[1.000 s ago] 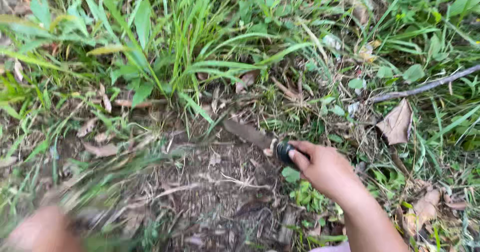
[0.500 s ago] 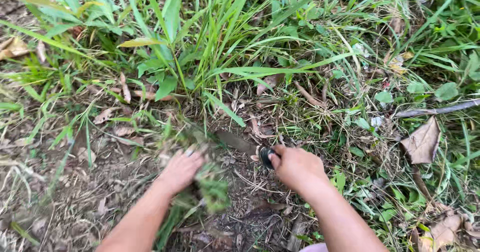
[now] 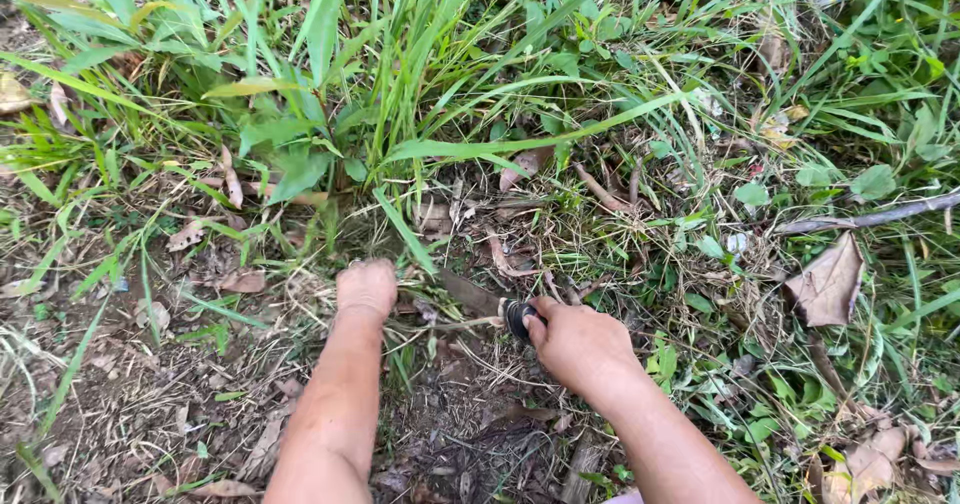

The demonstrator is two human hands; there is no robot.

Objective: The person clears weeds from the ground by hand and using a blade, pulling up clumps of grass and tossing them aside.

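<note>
Down at the foot of a tall grass clump (image 3: 400,84), on a patch of bare soil (image 3: 180,404) strewn with dry leaves, the person's left hand (image 3: 366,286) is closed into a fist around the base of the grass stems. Just to its right, the right hand (image 3: 578,342) has its fingers wrapped tight about the dark handle (image 3: 517,319) of a blade (image 3: 470,294), whose flat, rusty metal lies low between the two hands, pointing toward the stems. A large brown dead leaf (image 3: 828,286) lies well off to the right, beneath a thin grey stick (image 3: 870,216).
</note>
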